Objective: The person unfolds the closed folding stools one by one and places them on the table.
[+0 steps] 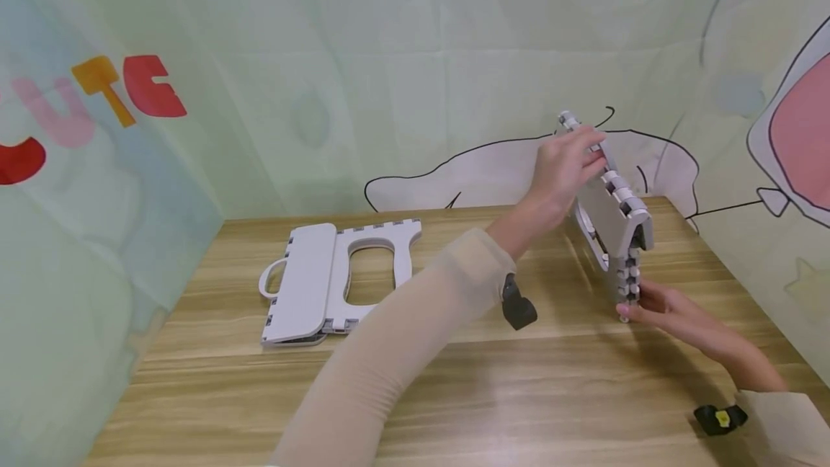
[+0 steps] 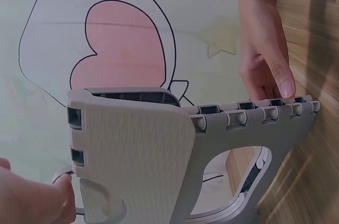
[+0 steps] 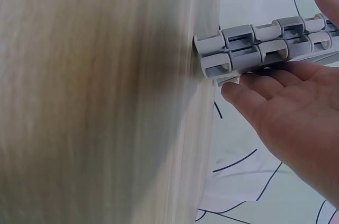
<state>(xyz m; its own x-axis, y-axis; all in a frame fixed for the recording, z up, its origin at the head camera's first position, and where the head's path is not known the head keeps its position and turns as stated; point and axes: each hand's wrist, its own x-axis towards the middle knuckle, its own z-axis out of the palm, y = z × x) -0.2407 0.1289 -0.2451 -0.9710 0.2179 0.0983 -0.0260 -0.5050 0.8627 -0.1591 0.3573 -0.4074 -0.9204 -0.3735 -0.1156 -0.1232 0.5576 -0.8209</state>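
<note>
A white and grey folding step stool (image 1: 606, 215) stands on its edge at the table's right side, partly unfolded. At its upper edge my left hand (image 1: 564, 168) holds the loop handle (image 2: 64, 172), which the left wrist view shows in part. Low on the hinged leg edge, my right hand (image 1: 687, 323) holds the stool between thumb and fingers. In the right wrist view the fingers (image 3: 265, 89) lie along one side of the hinge edge (image 3: 265, 44), with the thumb on the other. The fingertips behind the stool are hidden.
A second folding stool (image 1: 301, 279) lies flat on the wooden table (image 1: 506, 395) at the left, its loop handle pointing left. Printed cloth (image 1: 402, 92) hangs close behind the table and along both sides.
</note>
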